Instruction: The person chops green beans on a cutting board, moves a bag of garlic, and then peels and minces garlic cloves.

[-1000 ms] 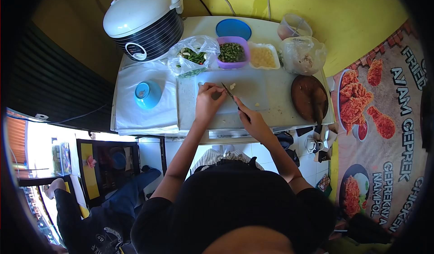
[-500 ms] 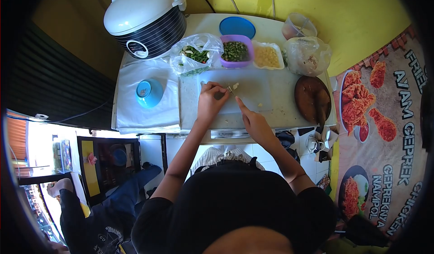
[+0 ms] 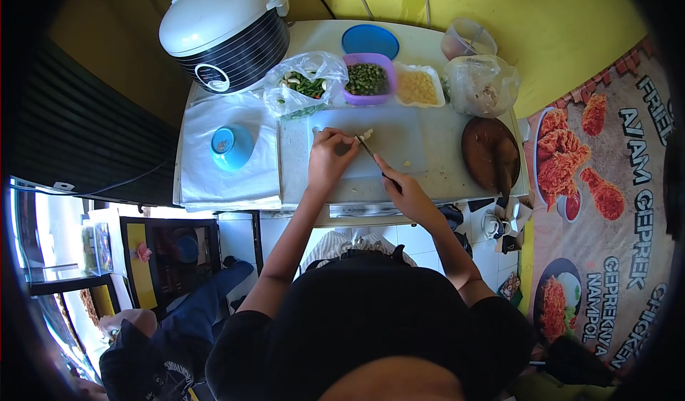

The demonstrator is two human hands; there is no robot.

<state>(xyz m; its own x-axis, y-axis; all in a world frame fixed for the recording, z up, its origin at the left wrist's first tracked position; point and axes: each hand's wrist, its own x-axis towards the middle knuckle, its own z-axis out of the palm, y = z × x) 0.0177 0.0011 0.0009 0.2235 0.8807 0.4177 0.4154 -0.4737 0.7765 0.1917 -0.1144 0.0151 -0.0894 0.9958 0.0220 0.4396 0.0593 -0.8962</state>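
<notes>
My right hand is closed round the dark handle of a small knife, its blade slanting up and left to my left fingertips. My left hand is closed in a pinch at the blade's tip; what it pinches is too small and covered to make out. Both work over a translucent cutting board. Small pale chopped bits lie just beyond the blade, and another pale bit rests nearer the right hand.
Along the back stand a rice cooker, a plastic bag of green chillies, a purple tub of chopped greens, a white tray and another bag. A blue bowl sits left, a stone mortar right. Another person is lower left.
The knife has turned in my right hand, and more of its blade and handle now shows. My left hand stays in its pinch. The person at lower left has shifted a little.
</notes>
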